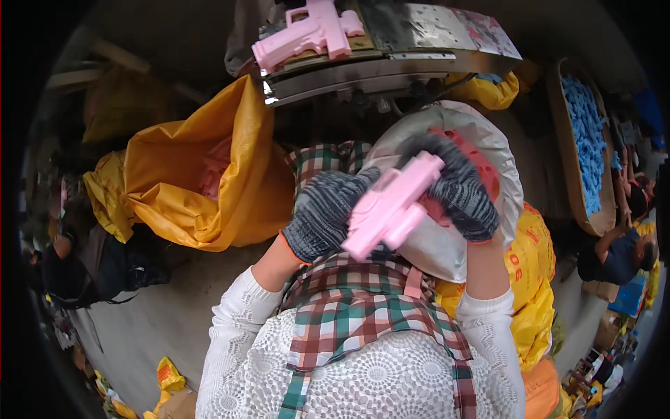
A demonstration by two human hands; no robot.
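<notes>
A pink toy pistol (392,206) is held slantwise in front of my chest, slightly blurred. My left hand (322,215), in a dark grey knit glove, is closed on its left side. My right hand (457,185), gloved the same way, is curled against the upper right end; its fingertips are partly hidden. Under my right hand lies an open white sack (412,241) with red and pink pieces (481,162) inside. A second pink toy pistol (317,35) rests on the metal machine (426,31) in front of me.
To my left an open orange-yellow sack (244,160) holds pink pieces (218,167). Filled yellow sacks (534,279) lean at my right. Farther right stands a long box (562,140) of blue pieces (585,133), with another person (618,255) beside it.
</notes>
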